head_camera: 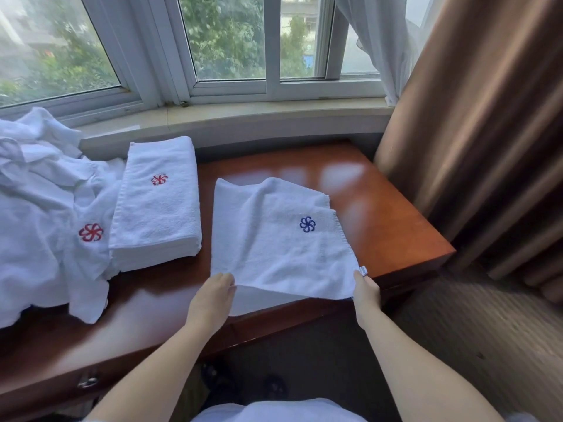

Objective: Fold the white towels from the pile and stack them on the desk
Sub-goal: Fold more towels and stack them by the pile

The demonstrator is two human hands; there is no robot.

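On the desk (380, 208), my left hand (213, 295) and right hand (367, 292) each pinch a near corner of the towel (274, 239). Best to lift both evenly; edges should meet squarely.

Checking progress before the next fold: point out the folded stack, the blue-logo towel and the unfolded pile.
folded stack (158, 205), head view, top towel's middle.
blue-logo towel (274, 239), head view, its centre.
unfolded pile (39, 208), head view, crumpled middle.

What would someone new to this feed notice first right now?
Most likely the white towel with a blue emblem spread at the desk's near edge, the left hand and right hand each pinching a near corner. Left of it sits a folded stack with a red emblem, then the unfolded pile at far left.
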